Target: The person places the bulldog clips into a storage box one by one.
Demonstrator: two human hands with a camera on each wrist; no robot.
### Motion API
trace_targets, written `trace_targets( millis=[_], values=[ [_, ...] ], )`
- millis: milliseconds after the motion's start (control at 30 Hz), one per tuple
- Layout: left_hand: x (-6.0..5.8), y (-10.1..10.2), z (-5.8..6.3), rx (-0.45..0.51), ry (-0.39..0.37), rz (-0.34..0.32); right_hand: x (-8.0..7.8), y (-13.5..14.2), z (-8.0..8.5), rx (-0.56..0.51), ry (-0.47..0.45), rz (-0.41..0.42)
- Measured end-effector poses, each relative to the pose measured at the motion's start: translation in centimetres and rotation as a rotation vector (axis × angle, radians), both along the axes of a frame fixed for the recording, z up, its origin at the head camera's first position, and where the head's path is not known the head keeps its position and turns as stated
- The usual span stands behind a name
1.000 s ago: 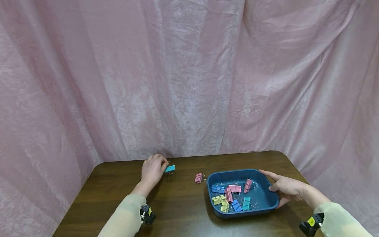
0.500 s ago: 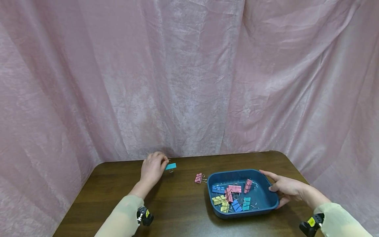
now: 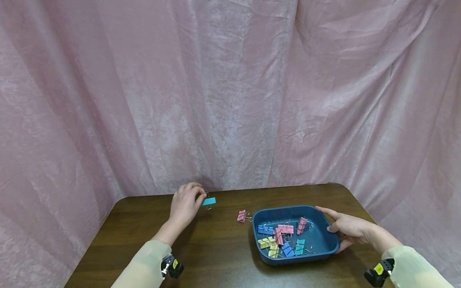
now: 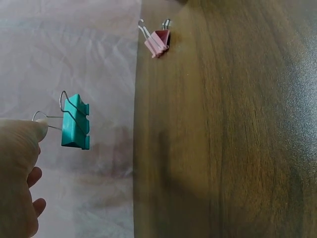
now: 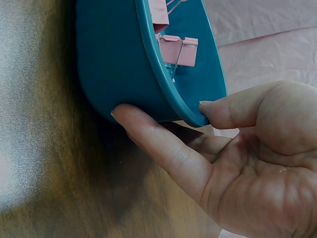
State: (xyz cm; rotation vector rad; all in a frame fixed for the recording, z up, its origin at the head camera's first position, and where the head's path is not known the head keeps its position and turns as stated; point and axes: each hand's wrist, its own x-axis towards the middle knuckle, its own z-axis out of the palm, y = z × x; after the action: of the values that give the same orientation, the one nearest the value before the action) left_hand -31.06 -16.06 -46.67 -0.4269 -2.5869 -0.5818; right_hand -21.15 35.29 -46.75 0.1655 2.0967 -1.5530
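Note:
My left hand pinches a teal binder clip by one wire handle, between thumb and fingers. The clip is above the far part of the table, its other handle sticking out free. On the right, my right hand grips the right end of a blue plastic tray, with the thumb over the rim and fingers against the outer wall. Several binder clips in pink, yellow, blue and teal lie inside, among them a pink binder clip close to the wall in the right wrist view.
One pink binder clip lies on the brown wooden table, just left of the tray. Behind the table's far edge hangs a pink curtain.
The left hand has lifted the teal binder clip slightly and moved it a little away, while its forearm shifted left. The right hand and the tray have stayed put.

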Motion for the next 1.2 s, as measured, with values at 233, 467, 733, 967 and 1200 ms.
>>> trace_targets(
  millis=[233, 467, 733, 967, 1200],
  values=[
    [0.9, 0.4, 0.8, 0.014, 0.004, -0.035, 0.0, 0.0, 0.0, -0.005, -0.001, 0.000],
    [1.6, 1.1, 1.5, 0.034, 0.054, -0.074, -0.1, 0.1, 0.0, -0.008, 0.005, 0.006],
    [2.2, 1.9, 2.3, 0.054, 0.115, -0.108, -0.1, 0.1, 0.0, -0.005, 0.003, 0.007],
    [2.6, 2.5, 2.8, 0.068, 0.134, -0.124, 0.0, 0.0, 0.0, -0.011, 0.000, 0.007],
    [3.0, 3.2, 3.3, 0.068, 0.166, -0.153, 0.0, 0.1, 0.1, 0.003, 0.002, 0.011]
  ],
)
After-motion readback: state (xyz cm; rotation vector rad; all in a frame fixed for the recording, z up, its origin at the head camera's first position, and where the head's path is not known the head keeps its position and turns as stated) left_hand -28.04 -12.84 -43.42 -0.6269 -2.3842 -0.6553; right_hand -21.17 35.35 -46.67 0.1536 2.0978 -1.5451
